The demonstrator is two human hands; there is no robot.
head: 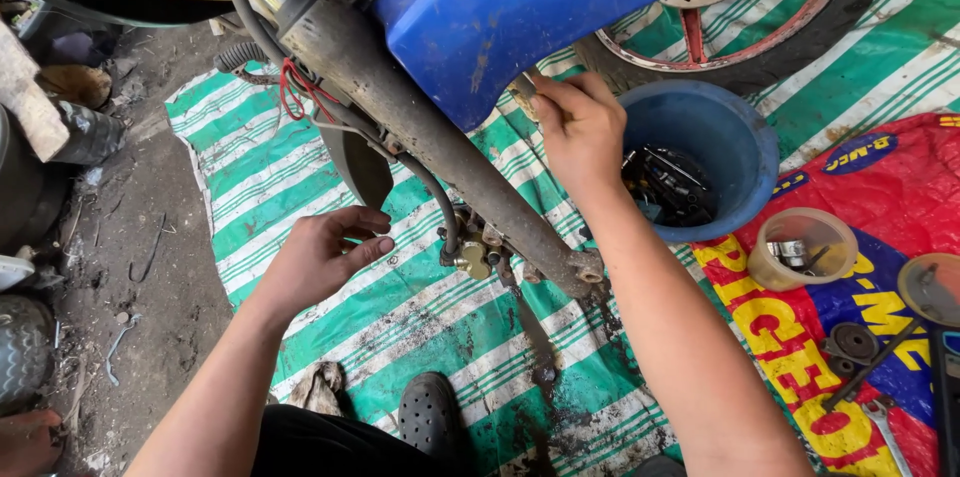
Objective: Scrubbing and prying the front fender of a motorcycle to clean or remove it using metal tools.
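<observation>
**Under the blue fender, two hands at a dirty fork leg**

Under the blue fender (540, 7), the person's right hand (578, 132) is reaching up, its grip narrowing on a small pale part (524, 90) at the fender's lower edge; what the part is cannot be told. Lower down, the left hand (325, 257) is hovering with its grip half wide, fingers curled and holding nothing, just beside the brass-coloured caliper (472, 259) that is hanging at the lower end of the grimy fork leg (430, 137). A black hose (425, 187) is curving down to the caliper. Behind the right wrist, a blue bucket (740, 142) of dark metal parts is standing on the green-and-white striped tarp (290, 177). Further right, a small clear tub (800, 249) is sitting on a red banner (900, 187), and a red-spoked wheel (760, 12) is lying beyond.
</observation>
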